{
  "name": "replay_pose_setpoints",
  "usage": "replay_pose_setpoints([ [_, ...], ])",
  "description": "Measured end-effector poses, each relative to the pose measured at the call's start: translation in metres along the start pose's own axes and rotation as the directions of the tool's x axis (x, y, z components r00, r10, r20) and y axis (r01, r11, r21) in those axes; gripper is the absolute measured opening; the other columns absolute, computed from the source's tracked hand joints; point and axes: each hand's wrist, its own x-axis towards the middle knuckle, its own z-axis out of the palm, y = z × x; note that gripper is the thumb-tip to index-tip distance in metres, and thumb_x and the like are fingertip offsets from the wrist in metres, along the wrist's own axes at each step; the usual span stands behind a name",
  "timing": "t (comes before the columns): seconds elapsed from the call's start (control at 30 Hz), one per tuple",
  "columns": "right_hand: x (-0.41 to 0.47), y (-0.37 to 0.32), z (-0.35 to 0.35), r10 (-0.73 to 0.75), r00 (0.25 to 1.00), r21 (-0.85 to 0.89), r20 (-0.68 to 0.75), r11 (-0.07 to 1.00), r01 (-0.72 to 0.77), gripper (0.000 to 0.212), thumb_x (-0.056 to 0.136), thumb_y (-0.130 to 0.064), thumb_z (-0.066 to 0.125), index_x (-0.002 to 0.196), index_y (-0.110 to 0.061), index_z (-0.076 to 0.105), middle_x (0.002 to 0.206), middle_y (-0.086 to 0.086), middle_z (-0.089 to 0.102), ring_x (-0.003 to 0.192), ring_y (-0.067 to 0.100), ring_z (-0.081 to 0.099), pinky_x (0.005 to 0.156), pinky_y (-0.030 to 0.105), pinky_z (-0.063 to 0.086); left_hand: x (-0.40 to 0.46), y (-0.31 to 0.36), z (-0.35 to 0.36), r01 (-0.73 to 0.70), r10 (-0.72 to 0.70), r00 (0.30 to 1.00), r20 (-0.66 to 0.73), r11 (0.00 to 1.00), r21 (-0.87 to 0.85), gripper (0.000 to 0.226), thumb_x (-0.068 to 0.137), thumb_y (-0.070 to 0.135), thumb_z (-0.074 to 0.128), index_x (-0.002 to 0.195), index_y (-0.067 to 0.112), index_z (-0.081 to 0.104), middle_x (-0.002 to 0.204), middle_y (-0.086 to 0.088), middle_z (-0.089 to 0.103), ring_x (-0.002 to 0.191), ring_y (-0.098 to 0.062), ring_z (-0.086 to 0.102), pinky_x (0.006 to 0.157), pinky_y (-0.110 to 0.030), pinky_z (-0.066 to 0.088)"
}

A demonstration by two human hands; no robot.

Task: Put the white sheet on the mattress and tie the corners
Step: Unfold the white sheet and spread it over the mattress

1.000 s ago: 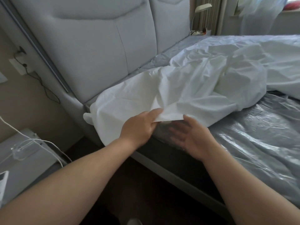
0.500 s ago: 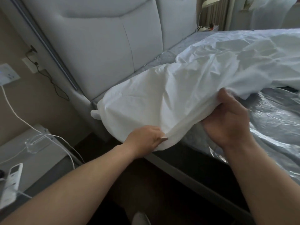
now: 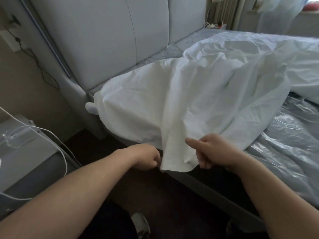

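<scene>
Two hands pinch one hanging flap: left hand (image 3: 149,159) curled on its left edge, right hand (image 3: 213,152) gripping the right, forefinger out. From them the white sheet (image 3: 198,94) spreads toward upper right over the mattress (image 3: 293,145), bunched at centre frame; both hands sit equally near.

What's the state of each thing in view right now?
Sheet: bunched, edge hanging over the bed's side, not tied.
Mattress: plastic-wrapped, partly uncovered.
Left hand: gripping the sheet's edge.
Right hand: gripping the sheet's edge, forefinger extended.
</scene>
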Motion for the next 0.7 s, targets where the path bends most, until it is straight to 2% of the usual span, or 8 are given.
replay_pose_setpoints([
  [0.07, 0.005, -0.013, 0.003, -0.113, 0.982, 0.315, -0.154, 0.936, 0.158, 0.052, 0.102, -0.043, 0.057, 0.063, -0.009, 0.06, 0.059, 0.014, 0.065, 0.044, 0.019, 0.047, 0.055, 0.032, 0.044, -0.001, -0.014, -0.008, 0.087, -0.106, 0.982, -0.157, 0.988, -0.126, 0.029, 0.097, 0.026, 0.05, 0.113, 0.031, 0.074, 0.116, 0.009, 0.071, 0.102, -0.017, 0.064, 0.092, -0.038, 0.053],
  [0.13, 0.019, -0.018, 0.01, -0.11, 0.95, 0.423, -0.291, 0.876, 0.231, 0.04, 0.103, -0.036, 0.057, 0.074, -0.007, 0.062, 0.064, 0.013, 0.067, 0.046, 0.019, 0.044, 0.058, 0.037, 0.042, -0.004, -0.033, -0.018, 0.165, -0.256, 0.927, -0.274, 0.934, -0.316, 0.024, 0.101, 0.028, 0.049, 0.108, 0.028, 0.072, 0.11, 0.008, 0.07, 0.1, -0.017, 0.064, 0.087, -0.037, 0.053],
  [0.27, 0.062, -0.039, 0.029, -0.104, 0.927, 0.228, -0.359, 0.954, 0.195, 0.021, 0.1, -0.036, 0.059, 0.095, -0.017, 0.067, 0.073, 0.002, 0.074, 0.057, 0.017, 0.055, 0.065, 0.042, 0.05, -0.01, -0.09, -0.035, 0.2, -0.53, 0.775, -0.344, 0.722, -0.662, 0.03, 0.098, 0.031, 0.052, 0.104, 0.008, 0.07, 0.1, -0.015, 0.074, 0.094, -0.034, 0.07, 0.085, -0.05, 0.056],
  [0.37, 0.094, -0.079, 0.043, -0.11, 0.964, 0.069, -0.241, 0.989, 0.13, 0.016, 0.098, -0.042, 0.059, 0.102, -0.027, 0.065, 0.079, -0.006, 0.075, 0.062, 0.013, 0.062, 0.065, 0.037, 0.055, -0.015, -0.138, -0.047, 0.217, -0.654, 0.695, -0.298, 0.586, -0.781, 0.025, 0.095, 0.034, 0.051, 0.091, 0.014, 0.066, 0.093, -0.015, 0.072, 0.078, -0.03, 0.065, 0.072, -0.043, 0.053],
  [0.47, 0.131, -0.124, 0.045, -0.158, 0.969, -0.107, -0.191, 0.984, 0.139, 0.022, 0.094, -0.048, 0.059, 0.107, -0.031, 0.064, 0.086, -0.009, 0.074, 0.076, 0.014, 0.071, 0.079, 0.041, 0.061, -0.01, -0.178, -0.068, 0.28, -0.727, 0.625, -0.284, 0.549, -0.788, 0.025, 0.098, 0.033, 0.047, 0.078, 0.02, 0.055, 0.082, -0.01, 0.062, 0.066, -0.025, 0.055, 0.06, -0.035, 0.042],
  [0.53, 0.165, -0.155, 0.048, -0.213, 0.961, -0.218, -0.178, 0.96, 0.173, 0.029, 0.095, -0.05, 0.058, 0.116, -0.031, 0.061, 0.093, -0.012, 0.069, 0.084, 0.013, 0.069, 0.079, 0.037, 0.056, -0.001, -0.206, -0.087, 0.313, -0.753, 0.584, -0.303, 0.554, -0.772, 0.028, 0.099, 0.028, 0.043, 0.082, 0.016, 0.062, 0.094, -0.014, 0.064, 0.074, -0.032, 0.061, 0.059, -0.036, 0.044],
  [0.63, 0.212, -0.182, 0.064, -0.27, 0.954, -0.392, -0.129, 0.898, 0.201, 0.04, 0.096, -0.05, 0.057, 0.129, -0.029, 0.056, 0.104, -0.012, 0.066, 0.095, 0.014, 0.063, 0.079, 0.032, 0.048, 0.02, -0.24, -0.099, 0.345, -0.79, 0.532, -0.305, 0.532, -0.774, 0.034, 0.096, 0.018, 0.041, 0.115, 0.0, 0.063, 0.122, -0.028, 0.062, 0.108, -0.044, 0.061, 0.086, -0.05, 0.053],
  [0.7, 0.244, -0.181, 0.081, -0.248, 0.965, -0.518, -0.084, 0.838, 0.17, 0.047, 0.095, -0.054, 0.056, 0.134, -0.027, 0.051, 0.115, -0.006, 0.066, 0.103, 0.019, 0.063, 0.083, 0.034, 0.049, 0.034, -0.259, -0.099, 0.372, -0.799, 0.525, -0.294, 0.525, -0.765, 0.034, 0.098, 0.013, 0.04, 0.119, -0.002, 0.062, 0.12, -0.026, 0.063, 0.111, -0.043, 0.061, 0.091, -0.048, 0.052],
])
